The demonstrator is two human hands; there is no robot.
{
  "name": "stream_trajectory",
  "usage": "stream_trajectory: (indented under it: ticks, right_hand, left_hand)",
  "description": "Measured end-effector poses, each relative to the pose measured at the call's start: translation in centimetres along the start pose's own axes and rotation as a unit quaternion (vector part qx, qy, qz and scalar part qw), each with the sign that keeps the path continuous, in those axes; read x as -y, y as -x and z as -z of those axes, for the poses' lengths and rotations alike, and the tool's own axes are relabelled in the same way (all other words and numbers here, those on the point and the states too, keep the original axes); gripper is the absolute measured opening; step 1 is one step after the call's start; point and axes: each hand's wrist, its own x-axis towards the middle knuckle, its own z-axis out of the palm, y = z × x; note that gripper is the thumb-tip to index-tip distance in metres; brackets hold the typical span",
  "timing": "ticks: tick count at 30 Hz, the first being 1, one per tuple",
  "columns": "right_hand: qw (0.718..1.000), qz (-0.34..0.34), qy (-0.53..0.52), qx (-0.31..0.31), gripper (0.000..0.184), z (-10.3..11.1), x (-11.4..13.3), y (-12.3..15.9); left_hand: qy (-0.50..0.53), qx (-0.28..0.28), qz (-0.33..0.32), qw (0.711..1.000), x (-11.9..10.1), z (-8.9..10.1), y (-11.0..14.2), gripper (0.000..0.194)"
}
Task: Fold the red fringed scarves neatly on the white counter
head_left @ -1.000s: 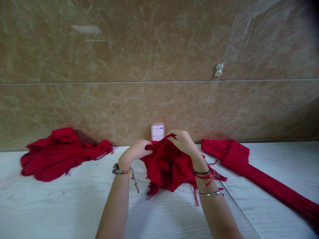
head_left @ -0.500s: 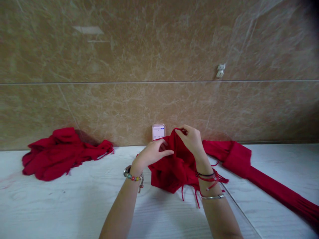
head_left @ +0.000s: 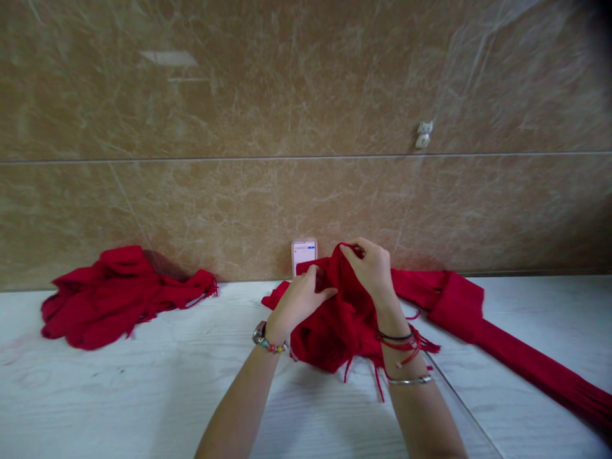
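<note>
A crumpled red fringed scarf [head_left: 329, 338] lies bunched in front of me, its tassels hanging towards me. My right hand [head_left: 370, 268] pinches a raised edge of this scarf between thumb and fingers. Against the scarf's left part rests my left hand [head_left: 303, 296], its thumb apart from the index finger; its other fingertips are partly hidden. Right of my hands, a second red scarf [head_left: 459, 306] lies folded over, with a long strip running to the lower right. A heap of red fringed cloth [head_left: 115, 296] is at the left.
A phone [head_left: 305, 250] leans on the brown marbled tile wall [head_left: 215, 210] behind the scarf, its lower part covered. The white wood-grain tabletop [head_left: 119, 401] has a seam at the right. A small white cat-shaped piece [head_left: 424, 135] is on the wall.
My left hand has moved slightly right, further over the scarf, uncovering a piece of it at the left. My right hand keeps its pinch, barely shifted. The scarf covers more of the phone.
</note>
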Motion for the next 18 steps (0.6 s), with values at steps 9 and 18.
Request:
stream_trajectory:
  ticks: [9,18]
  right_hand:
    - [0.997,-0.039,0.027,-0.058,0.02,0.6,-1.3,-0.5]
    - [0.912,0.024,0.159,0.378,0.013,0.8,-2.3,0.0]
  left_hand:
    - [-0.109,0.061,-0.026,0.992,0.0,1.3,0.1,0.013]
    - [-0.171,0.026,0.043,0.984,3.3,4.8,0.7,0.012]
